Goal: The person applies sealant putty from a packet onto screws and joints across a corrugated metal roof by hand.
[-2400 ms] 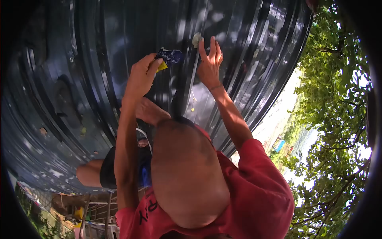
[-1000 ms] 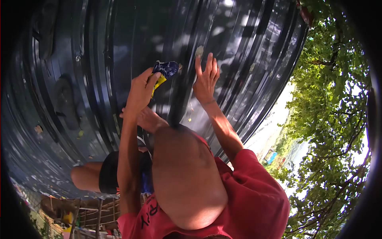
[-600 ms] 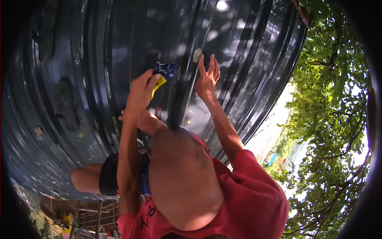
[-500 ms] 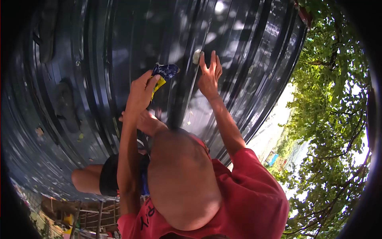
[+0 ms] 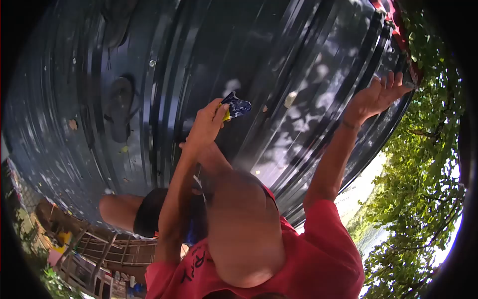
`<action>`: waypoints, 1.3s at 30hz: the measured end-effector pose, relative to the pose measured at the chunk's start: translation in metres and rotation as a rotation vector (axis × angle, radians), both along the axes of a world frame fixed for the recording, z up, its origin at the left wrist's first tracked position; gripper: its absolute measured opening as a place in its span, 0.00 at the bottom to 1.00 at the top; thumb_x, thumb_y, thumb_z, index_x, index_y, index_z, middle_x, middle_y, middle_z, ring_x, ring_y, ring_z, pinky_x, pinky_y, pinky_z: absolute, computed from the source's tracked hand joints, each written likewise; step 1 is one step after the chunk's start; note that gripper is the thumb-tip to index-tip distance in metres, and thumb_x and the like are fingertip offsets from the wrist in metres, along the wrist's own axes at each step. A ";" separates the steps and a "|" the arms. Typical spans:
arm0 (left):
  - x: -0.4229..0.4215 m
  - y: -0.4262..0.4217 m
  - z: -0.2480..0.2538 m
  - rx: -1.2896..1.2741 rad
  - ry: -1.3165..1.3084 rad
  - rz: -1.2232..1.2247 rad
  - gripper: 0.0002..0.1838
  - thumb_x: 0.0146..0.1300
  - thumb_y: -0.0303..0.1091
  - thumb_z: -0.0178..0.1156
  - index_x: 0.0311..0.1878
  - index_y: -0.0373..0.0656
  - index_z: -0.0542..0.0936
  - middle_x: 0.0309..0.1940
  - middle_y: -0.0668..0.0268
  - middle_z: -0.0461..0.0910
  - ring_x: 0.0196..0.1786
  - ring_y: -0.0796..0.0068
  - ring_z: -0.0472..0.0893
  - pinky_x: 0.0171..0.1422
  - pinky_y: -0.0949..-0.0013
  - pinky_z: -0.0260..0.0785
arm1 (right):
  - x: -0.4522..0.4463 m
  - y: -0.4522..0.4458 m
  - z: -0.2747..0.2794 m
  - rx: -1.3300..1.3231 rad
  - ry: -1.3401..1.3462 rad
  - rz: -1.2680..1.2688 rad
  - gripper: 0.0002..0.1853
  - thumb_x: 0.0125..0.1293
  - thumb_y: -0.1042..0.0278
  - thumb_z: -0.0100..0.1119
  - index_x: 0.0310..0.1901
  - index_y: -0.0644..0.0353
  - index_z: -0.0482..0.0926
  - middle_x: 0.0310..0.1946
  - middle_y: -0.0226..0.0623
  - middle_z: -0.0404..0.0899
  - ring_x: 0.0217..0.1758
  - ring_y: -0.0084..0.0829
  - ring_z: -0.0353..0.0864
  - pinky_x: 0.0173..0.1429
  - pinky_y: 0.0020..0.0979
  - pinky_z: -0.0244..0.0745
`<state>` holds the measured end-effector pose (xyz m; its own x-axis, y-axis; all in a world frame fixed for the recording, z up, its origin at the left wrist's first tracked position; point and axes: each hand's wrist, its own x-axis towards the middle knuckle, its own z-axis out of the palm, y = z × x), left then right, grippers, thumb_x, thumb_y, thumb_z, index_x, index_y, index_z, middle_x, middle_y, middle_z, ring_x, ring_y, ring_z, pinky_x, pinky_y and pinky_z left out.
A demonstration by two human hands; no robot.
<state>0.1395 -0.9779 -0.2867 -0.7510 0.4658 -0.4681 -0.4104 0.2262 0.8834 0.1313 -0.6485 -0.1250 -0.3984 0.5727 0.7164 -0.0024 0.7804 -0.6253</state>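
My left hand (image 5: 208, 122) grips a crumpled blue-and-yellow packet (image 5: 238, 106) between thumb and fingers, held over a dark ribbed metal roof (image 5: 219, 55). Its printing is too small to read. Far to the right, my right hand (image 5: 376, 97) reaches out to the roof's edge, fingers apart and partly bent. I make out nothing held in it, though its fingertips overlap the red trim (image 5: 396, 25) along that edge. A pale patch (image 5: 290, 98) and a small brown leaf (image 5: 265, 108) lie on the roof between the two hands.
Dark flip-flops (image 5: 120, 109) rest on the roof at the left, with a few fallen leaves about. Tree foliage (image 5: 418, 194) hangs beyond the right edge. Lower left, below the roof, stands a wooden frame (image 5: 94, 254) among clutter. My bent knee (image 5: 117, 212) is on the left.
My right hand has swung from beside the pale patch out to the roof's right edge. My left hand still grips the packet. The view has turned, shifting the roof's features rightward.
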 end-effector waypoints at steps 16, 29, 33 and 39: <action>-0.001 -0.191 0.038 -0.180 0.009 0.407 0.13 0.78 0.39 0.59 0.50 0.36 0.77 0.32 0.67 0.79 0.34 0.80 0.77 0.41 0.70 0.72 | -0.143 -0.255 -0.160 0.628 -0.571 1.168 0.35 0.55 0.87 0.57 0.64 0.41 0.83 0.57 0.36 0.74 0.64 0.42 0.69 0.70 0.45 0.61; -0.006 -0.268 0.135 -0.294 0.299 0.425 0.12 0.76 0.35 0.60 0.54 0.36 0.78 0.33 0.56 0.80 0.34 0.64 0.79 0.42 0.62 0.72 | -0.142 -0.265 -0.149 1.362 -0.616 0.809 0.34 0.61 0.75 0.60 0.73 0.49 0.73 0.49 0.38 0.72 0.60 0.43 0.69 0.70 0.47 0.61; 0.001 -0.269 0.145 -0.347 0.439 0.441 0.12 0.74 0.32 0.60 0.56 0.37 0.79 0.36 0.51 0.81 0.39 0.52 0.80 0.47 0.58 0.72 | -0.121 -0.291 -0.154 1.563 -0.717 0.507 0.34 0.66 0.65 0.61 0.75 0.54 0.70 0.60 0.42 0.71 0.74 0.47 0.63 0.76 0.50 0.55; 0.014 -0.282 0.137 -0.471 0.615 0.449 0.15 0.75 0.31 0.59 0.60 0.36 0.79 0.35 0.56 0.81 0.31 0.67 0.78 0.40 0.64 0.72 | -0.106 -0.331 -0.138 1.831 -0.863 0.436 0.15 0.67 0.57 0.61 0.43 0.56 0.92 0.70 0.43 0.68 0.79 0.52 0.53 0.77 0.56 0.49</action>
